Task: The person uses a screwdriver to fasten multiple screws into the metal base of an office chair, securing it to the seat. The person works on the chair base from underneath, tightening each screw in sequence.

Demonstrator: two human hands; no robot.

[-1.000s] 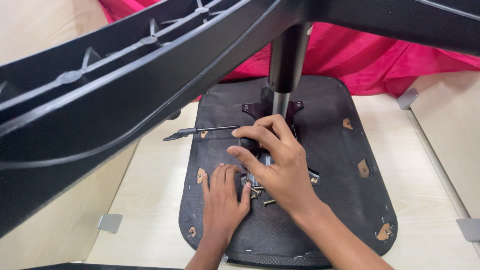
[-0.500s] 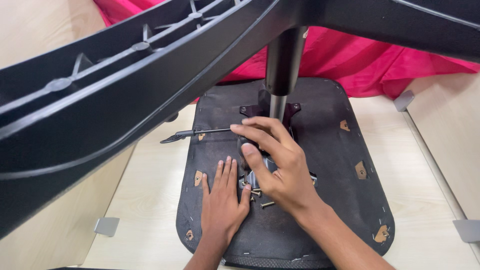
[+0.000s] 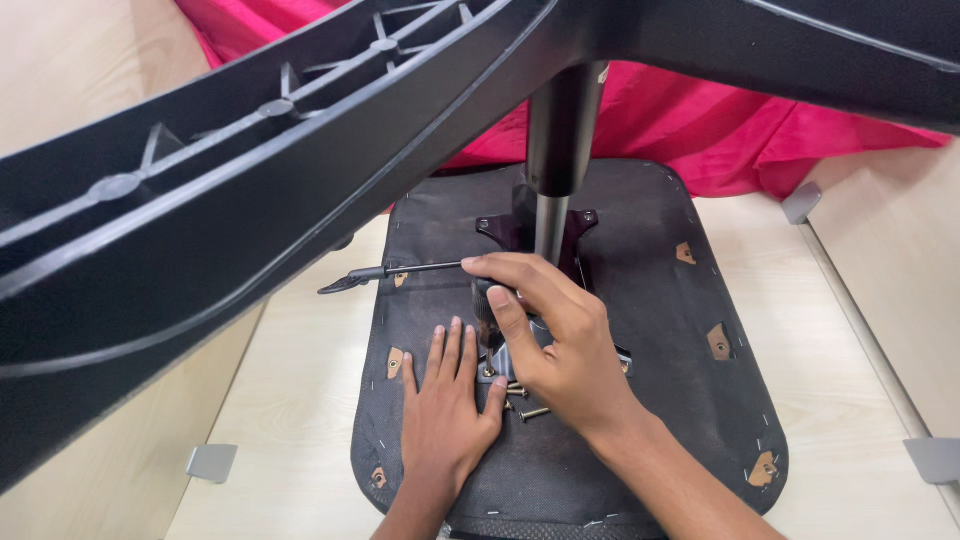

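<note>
Under the black chair base (image 3: 300, 190), the left hand (image 3: 445, 410) lies flat and released on the upturned seat (image 3: 660, 330) while the right hand (image 3: 560, 340) grasps the mechanism (image 3: 520, 232) by its lever (image 3: 400, 271): stiff, heavy steel, best held at the plate, with loose screws (image 3: 528, 408) beside it.

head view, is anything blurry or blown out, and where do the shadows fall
Head view: the black chair base leg looms close and looks stretched across the top-left; the hands and loose screws are sharp. Light is even and soft, with no glare, and the pale floor is bright but not blown out. Only faint shadows sit under the left hand and right hand on the dark seat underside.
</note>
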